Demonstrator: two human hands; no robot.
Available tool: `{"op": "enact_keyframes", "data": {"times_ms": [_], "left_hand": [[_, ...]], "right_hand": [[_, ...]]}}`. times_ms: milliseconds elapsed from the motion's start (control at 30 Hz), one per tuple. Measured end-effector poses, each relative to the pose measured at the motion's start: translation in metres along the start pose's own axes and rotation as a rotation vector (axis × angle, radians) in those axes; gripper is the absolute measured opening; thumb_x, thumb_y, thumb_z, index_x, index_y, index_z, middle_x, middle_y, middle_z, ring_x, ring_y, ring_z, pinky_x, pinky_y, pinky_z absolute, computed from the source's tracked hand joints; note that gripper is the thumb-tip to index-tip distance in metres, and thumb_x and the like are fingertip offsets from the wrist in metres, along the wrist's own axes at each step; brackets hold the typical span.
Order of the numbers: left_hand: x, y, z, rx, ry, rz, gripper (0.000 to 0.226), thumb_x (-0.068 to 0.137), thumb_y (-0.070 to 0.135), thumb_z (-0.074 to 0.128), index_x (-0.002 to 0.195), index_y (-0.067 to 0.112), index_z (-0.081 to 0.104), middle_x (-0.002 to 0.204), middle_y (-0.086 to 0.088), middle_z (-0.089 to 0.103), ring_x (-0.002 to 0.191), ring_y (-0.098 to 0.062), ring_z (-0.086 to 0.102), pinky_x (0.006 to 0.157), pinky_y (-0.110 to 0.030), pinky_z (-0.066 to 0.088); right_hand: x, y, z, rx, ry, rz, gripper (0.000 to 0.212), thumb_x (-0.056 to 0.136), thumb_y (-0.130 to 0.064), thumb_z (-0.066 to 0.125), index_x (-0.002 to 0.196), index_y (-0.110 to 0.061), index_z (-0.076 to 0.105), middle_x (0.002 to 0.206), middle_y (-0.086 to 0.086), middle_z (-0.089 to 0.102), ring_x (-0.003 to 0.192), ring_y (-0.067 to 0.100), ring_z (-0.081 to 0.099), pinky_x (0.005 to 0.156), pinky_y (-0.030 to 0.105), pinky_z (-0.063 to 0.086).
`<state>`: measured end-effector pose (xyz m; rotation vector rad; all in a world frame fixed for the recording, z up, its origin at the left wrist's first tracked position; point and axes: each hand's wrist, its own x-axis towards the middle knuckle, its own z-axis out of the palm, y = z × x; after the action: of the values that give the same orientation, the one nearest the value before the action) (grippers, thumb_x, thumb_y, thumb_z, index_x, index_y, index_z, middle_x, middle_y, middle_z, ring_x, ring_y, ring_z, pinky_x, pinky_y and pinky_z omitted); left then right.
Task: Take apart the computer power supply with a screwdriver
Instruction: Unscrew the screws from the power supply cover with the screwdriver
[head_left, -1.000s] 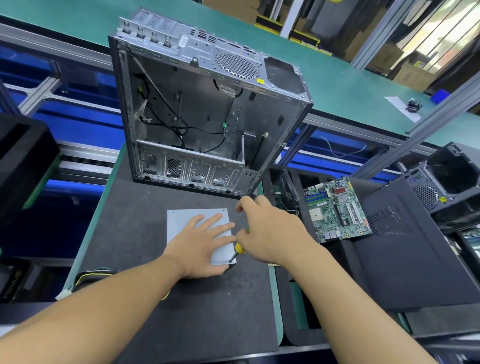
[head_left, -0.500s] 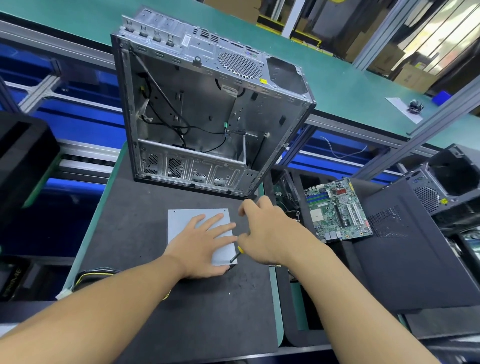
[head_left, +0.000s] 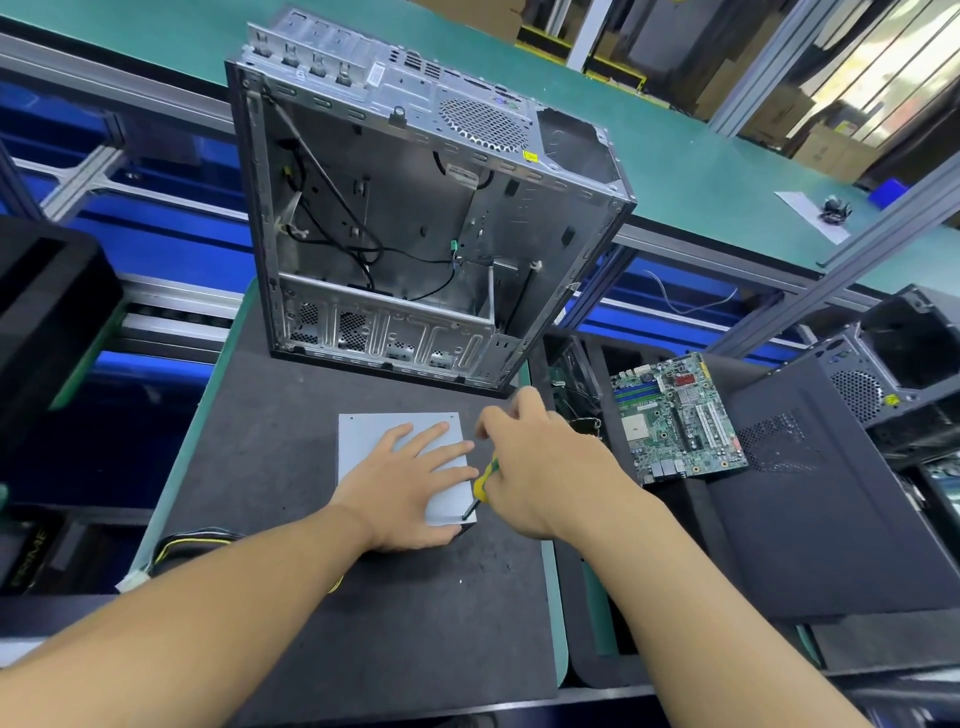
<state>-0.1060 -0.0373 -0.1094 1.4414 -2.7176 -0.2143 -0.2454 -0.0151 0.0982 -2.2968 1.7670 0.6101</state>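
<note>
1. A person's left hand lies flat, fingers spread, on the grey lid of the computer power supply. The unit sits on a dark work mat, just in front of an upright, gutted computer case.
2. The right hand is curled round a yellow-and-green screwdriver. Its tip is set at the lid's near right corner, probably on a screw too small to make out.
3. The shaft leans rather than standing square. A tilted tip could slip out and chew the screw head, or skid towards the left fingers just beside it.
4. Only the palm steadies the box, so a hard twist could swing it on the mat if that pressure eases.
5. A freed screw might roll off the mat's right edge, which runs near that corner.
6. A yellow-and-black cable bundle shows at the mat's left edge, beyond the left forearm. A motherboard lies to the right beside a black side panel. Nothing blocks the tool.
</note>
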Motion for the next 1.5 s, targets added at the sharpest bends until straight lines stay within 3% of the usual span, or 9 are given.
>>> {"op": "enact_keyframes", "data": {"times_ms": [100,200,433,600,800,1000,1167,1333,1500], "left_hand": [[0.0003,0.0000,0.0006,-0.003,-0.004,-0.001,0.073,0.084,0.079,0.021,0.150,0.048,0.021,0.164,0.019,0.009,0.153,-0.018,-0.005,0.120,-0.051,0.002],[0.0003,-0.0007,0.0012,-0.004,-0.010,-0.005,0.073,0.084,0.079,0.020,0.151,0.050,0.017,0.164,0.020,0.003,0.153,-0.018,-0.007,0.120,-0.051,0.001],[0.0009,-0.0010,0.0030,-0.006,-0.002,-0.004,0.073,0.084,0.081,0.020,0.150,0.049,0.016,0.164,0.020,0.004,0.153,-0.019,-0.005,0.120,-0.051,0.002],[0.0005,-0.0014,0.0037,-0.014,0.005,-0.004,0.072,0.085,0.080,0.024,0.150,0.050,0.021,0.164,0.020,0.007,0.153,-0.018,-0.004,0.120,-0.050,0.001],[0.0001,-0.0005,0.0028,-0.017,-0.002,-0.002,0.071,0.085,0.080,0.022,0.149,0.050,0.016,0.164,0.020,0.005,0.153,-0.018,-0.006,0.121,-0.050,0.000],[-0.0019,0.0016,-0.0033,-0.042,0.057,0.030,0.070,0.086,0.075,0.028,0.148,0.045,0.027,0.164,0.013,0.010,0.152,-0.015,0.007,0.119,-0.047,0.012],[-0.0049,0.0055,0.0015,0.028,0.263,0.220,0.037,0.090,0.060,0.047,0.107,0.030,0.059,0.129,0.007,0.052,0.114,-0.017,0.053,0.091,-0.034,0.041],[-0.0053,0.0052,0.0018,0.007,0.349,0.214,0.024,0.092,0.052,0.050,0.094,0.030,0.058,0.096,0.007,0.050,0.084,-0.019,0.050,0.078,-0.033,0.043],[-0.0060,0.0068,0.0002,-0.003,0.280,0.138,0.035,0.087,0.059,0.049,0.097,0.026,0.054,0.099,0.006,0.050,0.085,-0.021,0.050,0.077,-0.035,0.044]], "right_hand": [[0.0010,0.0031,-0.0009,0.061,-0.003,0.068,0.037,0.103,-0.048,0.027,0.119,-0.018,0.041,0.114,0.008,0.045,0.089,0.035,0.055,0.072,0.041,0.043],[0.0029,0.0057,0.0023,0.085,0.067,0.023,0.029,0.106,-0.040,0.026,0.103,-0.014,0.039,0.095,0.008,0.051,0.082,0.035,0.055,0.066,0.038,0.040],[-0.0006,0.0066,0.0002,0.142,0.019,-0.031,0.029,0.094,-0.031,0.044,0.123,-0.024,0.042,0.125,0.000,0.035,0.110,0.024,0.041,0.077,0.038,0.042],[-0.0007,0.0069,0.0031,0.022,0.094,0.009,0.028,0.105,-0.041,0.027,0.111,-0.017,0.040,0.101,0.003,0.052,0.090,0.034,0.059,0.069,0.039,0.043],[0.0018,0.0081,0.0006,0.125,-0.006,-0.082,0.027,0.093,-0.025,0.046,0.120,-0.025,0.044,0.125,-0.002,0.030,0.112,0.022,0.036,0.075,0.036,0.040],[0.0032,0.0049,0.0043,-0.012,0.123,-0.008,0.019,0.103,-0.033,0.036,0.115,-0.018,0.041,0.107,0.003,0.053,0.091,0.034,0.059,0.068,0.038,0.041],[0.0026,0.0080,0.0002,0.070,0.011,-0.038,0.032,0.094,-0.029,0.052,0.124,-0.020,0.042,0.124,0.001,0.033,0.108,0.027,0.040,0.079,0.041,0.047],[0.0025,0.0070,0.0019,0.053,0.098,0.015,0.028,0.103,-0.041,0.029,0.112,-0.020,0.044,0.109,0.000,0.051,0.093,0.032,0.056,0.073,0.040,0.042],[0.0005,0.0067,0.0034,0.100,0.123,-0.038,0.022,0.095,-0.019,0.042,0.117,-0.020,0.043,0.111,-0.003,0.054,0.099,0.030,0.052,0.069,0.037,0.039]]}}
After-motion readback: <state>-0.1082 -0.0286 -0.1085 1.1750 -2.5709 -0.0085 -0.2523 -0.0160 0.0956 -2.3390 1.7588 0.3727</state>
